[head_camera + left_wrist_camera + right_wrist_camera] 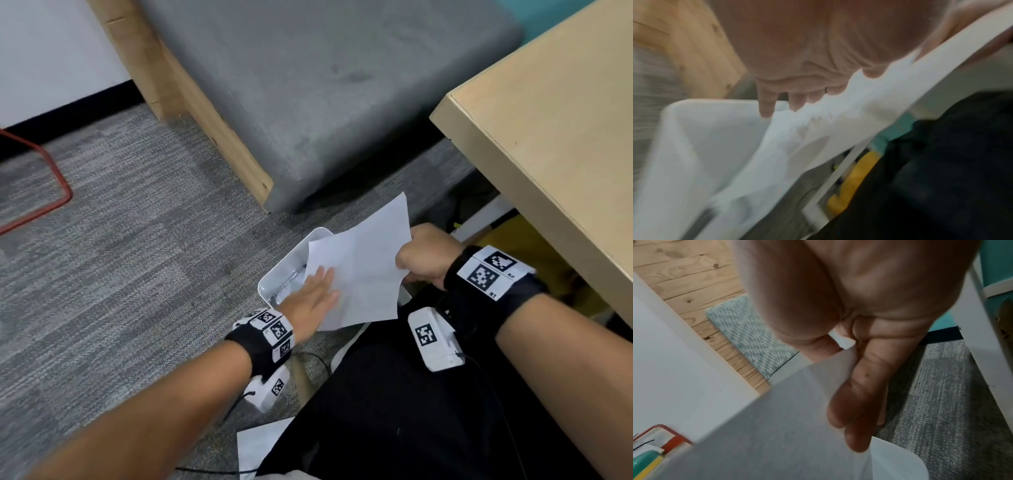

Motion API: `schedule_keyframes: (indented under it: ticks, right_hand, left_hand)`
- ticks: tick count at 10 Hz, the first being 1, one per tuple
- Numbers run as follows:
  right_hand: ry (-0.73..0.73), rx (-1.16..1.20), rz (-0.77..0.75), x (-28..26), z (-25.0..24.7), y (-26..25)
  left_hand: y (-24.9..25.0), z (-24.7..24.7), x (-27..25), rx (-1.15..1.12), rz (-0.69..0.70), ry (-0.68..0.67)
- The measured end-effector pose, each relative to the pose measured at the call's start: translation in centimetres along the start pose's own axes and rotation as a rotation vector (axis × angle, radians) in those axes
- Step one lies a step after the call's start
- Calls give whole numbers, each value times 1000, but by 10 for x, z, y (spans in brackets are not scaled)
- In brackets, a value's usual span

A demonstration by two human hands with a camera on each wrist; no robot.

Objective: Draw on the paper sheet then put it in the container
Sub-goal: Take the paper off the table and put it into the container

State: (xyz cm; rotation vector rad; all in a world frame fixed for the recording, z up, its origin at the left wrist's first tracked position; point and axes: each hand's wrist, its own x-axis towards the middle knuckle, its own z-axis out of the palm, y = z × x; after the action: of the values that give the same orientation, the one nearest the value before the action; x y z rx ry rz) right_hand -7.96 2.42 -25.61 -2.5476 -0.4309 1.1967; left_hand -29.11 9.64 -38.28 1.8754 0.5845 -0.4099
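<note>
Right hand (423, 255) pinches white paper sheet (363, 267) tilted over white plastic container (291, 260) at lower centre; flat left hand (310, 298) presses it.

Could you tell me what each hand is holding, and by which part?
The right hand pinches the paper by its right edge; the left hand lies flat on it.

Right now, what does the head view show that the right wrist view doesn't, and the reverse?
Head only: left hand flat on the paper, container on the carpet, table at right. Right wrist only: underside of the right hand, fingers and thumb pinching the sheet's edge. Both: the paper and right hand, carpet, wooden bench side.
</note>
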Motion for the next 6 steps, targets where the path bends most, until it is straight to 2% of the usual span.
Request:
schedule_keyframes:
  ticks: [1, 2, 3, 4, 5, 6]
  right_hand:
    - [5, 33, 6, -1, 0, -4]
    - [-6, 59, -1, 0, 1, -7]
    - [-19, 76, -2, 2, 2, -4]
    - [-22, 86, -11, -3, 1, -2]
    - [-25, 64, -6, -4, 5, -3]
    - [-13, 81, -22, -1, 8, -4]
  left_hand:
    - [49, -8, -13, -92, 318, 115]
    - [66, 5, -13, -128, 385, -3]
    - [44, -1, -15, -157, 91, -141]
    - [10, -11, -17, 51, -178, -163]
    - [10, -20, -13, 66, -77, -17]
    - [43, -14, -12, -34, 228, 93]
